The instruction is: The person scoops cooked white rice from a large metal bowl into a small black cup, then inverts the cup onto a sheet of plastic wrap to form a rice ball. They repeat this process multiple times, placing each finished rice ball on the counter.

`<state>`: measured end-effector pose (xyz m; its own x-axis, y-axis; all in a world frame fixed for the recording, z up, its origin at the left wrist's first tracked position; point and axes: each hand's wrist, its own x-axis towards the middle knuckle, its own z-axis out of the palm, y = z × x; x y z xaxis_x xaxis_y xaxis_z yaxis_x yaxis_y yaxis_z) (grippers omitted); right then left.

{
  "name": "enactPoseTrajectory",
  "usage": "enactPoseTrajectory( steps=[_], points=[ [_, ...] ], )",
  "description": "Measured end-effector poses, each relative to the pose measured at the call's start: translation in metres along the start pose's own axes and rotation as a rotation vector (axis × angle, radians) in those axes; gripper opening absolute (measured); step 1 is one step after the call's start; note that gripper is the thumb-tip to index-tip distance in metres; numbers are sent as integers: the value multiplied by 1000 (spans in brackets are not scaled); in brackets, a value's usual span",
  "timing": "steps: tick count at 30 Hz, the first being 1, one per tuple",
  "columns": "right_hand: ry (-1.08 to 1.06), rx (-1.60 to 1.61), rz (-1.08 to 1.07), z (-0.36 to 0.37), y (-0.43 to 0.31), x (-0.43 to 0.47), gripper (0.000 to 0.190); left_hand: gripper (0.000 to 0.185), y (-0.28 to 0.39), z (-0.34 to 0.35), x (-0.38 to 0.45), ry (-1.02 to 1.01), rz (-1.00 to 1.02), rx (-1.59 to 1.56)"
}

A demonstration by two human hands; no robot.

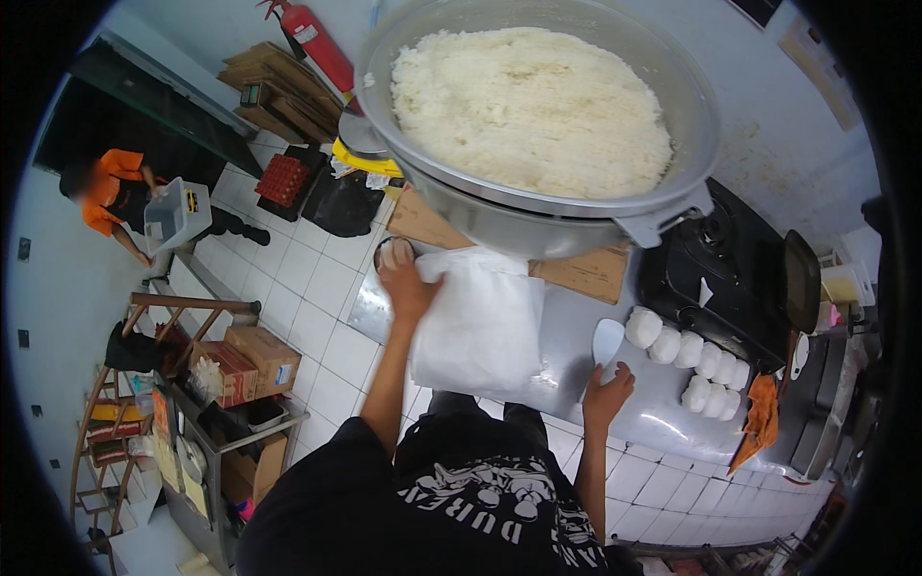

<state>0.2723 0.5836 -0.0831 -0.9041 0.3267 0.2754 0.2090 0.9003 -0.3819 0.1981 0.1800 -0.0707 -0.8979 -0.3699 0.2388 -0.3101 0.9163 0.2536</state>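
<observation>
My left hand (405,284) reaches over a small round dark-rimmed bowl (382,248) at the left end of the steel counter (569,317); its fingers are in or over the bowl, and whether they grip anything cannot be told. White wrapping sheets (475,324) lie stacked beside it. At the counter's front, my right hand (607,392) is at the handle of a pale rice paddle (608,340), fingers partly spread. Several white wrapped bundles (663,345) stand in rows to the right. Beyond the sheets, a large metal pot (504,227) holds cooked white rice (533,108).
A black gas stove (720,266) and an orange cloth (760,417) are at the right. Cardboard (583,272) lies under the pot. On the far left, a person in orange (108,187) carries a clear plastic bin (176,216). Cardboard boxes (259,360) stand at the left.
</observation>
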Motion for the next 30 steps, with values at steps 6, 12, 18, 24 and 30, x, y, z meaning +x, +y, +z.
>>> enactPoseTrajectory(
  steps=[6,12,18,24,30],
  points=[
    [-628,914,120,52,-156,-33,17,110,-102,-11,43,-449,70,-449],
    [-1121,1382,572,82,-269,-57,54,106,-73,-56,23,-467,144,-647],
    [-870,1568,1020,49,-237,-66,63,128,-27,-67,-46,-689,262,-531],
    [-407,96,-457,50,-216,-83,73,44,-55,-64,-44,-575,-90,-712],
    [-228,480,-309,42,-190,-57,79,29,-46,-43,-46,-329,109,-803]
  ],
)
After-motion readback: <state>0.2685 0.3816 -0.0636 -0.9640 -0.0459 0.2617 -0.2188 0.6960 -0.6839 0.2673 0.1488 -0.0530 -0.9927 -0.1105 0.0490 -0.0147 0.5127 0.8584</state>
